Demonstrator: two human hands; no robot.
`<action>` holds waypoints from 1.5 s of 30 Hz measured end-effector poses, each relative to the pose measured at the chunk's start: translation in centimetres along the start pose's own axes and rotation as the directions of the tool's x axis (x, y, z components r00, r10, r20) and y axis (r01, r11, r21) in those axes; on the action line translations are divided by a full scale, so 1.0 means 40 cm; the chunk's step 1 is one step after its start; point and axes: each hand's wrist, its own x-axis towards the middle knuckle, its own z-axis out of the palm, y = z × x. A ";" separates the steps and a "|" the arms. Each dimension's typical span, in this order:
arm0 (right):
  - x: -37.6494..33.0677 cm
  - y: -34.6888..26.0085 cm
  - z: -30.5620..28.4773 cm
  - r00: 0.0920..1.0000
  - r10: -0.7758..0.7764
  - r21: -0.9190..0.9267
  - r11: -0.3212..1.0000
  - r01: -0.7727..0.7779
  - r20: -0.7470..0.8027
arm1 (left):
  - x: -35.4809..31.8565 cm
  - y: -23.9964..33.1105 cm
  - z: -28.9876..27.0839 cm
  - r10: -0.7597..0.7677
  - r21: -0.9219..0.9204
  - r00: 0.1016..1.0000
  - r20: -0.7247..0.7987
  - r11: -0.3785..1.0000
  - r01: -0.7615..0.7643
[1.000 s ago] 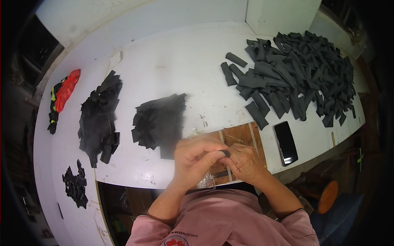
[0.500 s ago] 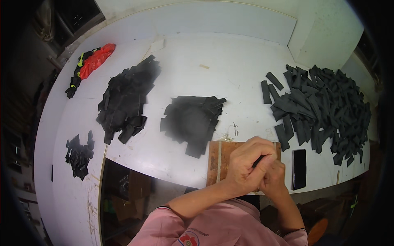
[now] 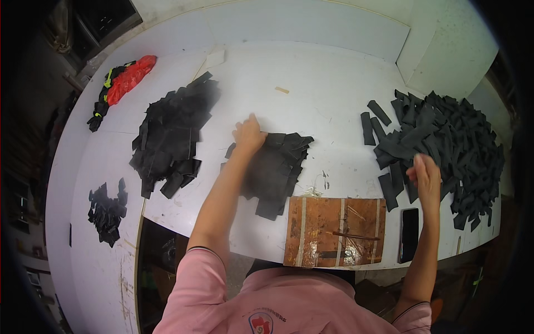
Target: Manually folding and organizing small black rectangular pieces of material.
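Note:
My left hand [image 3: 250, 136] is at the far left edge of the middle pile of flat black fabric pieces [image 3: 272, 178], fingers spread and nothing seen in them. My right hand [image 3: 427, 177] hovers at the near left part of a large heap of dark fabric strips [image 3: 461, 150]. Its fingers are loosely bent and apart, with no strip plainly held; their undersides are hidden. Between my arms, at the table's front edge, lies a brown wooden board [image 3: 311, 228] with pale tape bands. A thin brown stick [image 3: 356, 236] rests on it.
A black phone [image 3: 409, 236] lies right of the board. Leftward are a larger black fabric pile [image 3: 167, 139], a small black pile [image 3: 107, 214] and a red plastic bag [image 3: 130, 82] by dark bundles. A white panel [image 3: 311, 30] borders the white table's back.
My hands were together over the board, closed around something dark. They have parted: the left went to the middle pile, the right to the strip heap. The board is now uncovered.

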 end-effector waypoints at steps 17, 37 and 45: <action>-0.400 -0.238 0.222 0.900 0.035 0.653 0.676 -0.341 0.434 | -0.453 0.107 -0.278 0.132 -0.849 0.839 0.528 0.046 0.527; -0.477 -0.161 0.161 0.930 -0.361 0.191 0.911 0.367 -0.066 | -0.681 0.255 -0.374 0.090 -0.854 0.849 0.521 0.060 0.517; -0.498 -0.132 0.155 0.881 -0.468 0.047 0.880 0.472 -0.070 | -0.672 0.254 -0.359 0.090 -0.814 0.813 0.576 0.154 0.560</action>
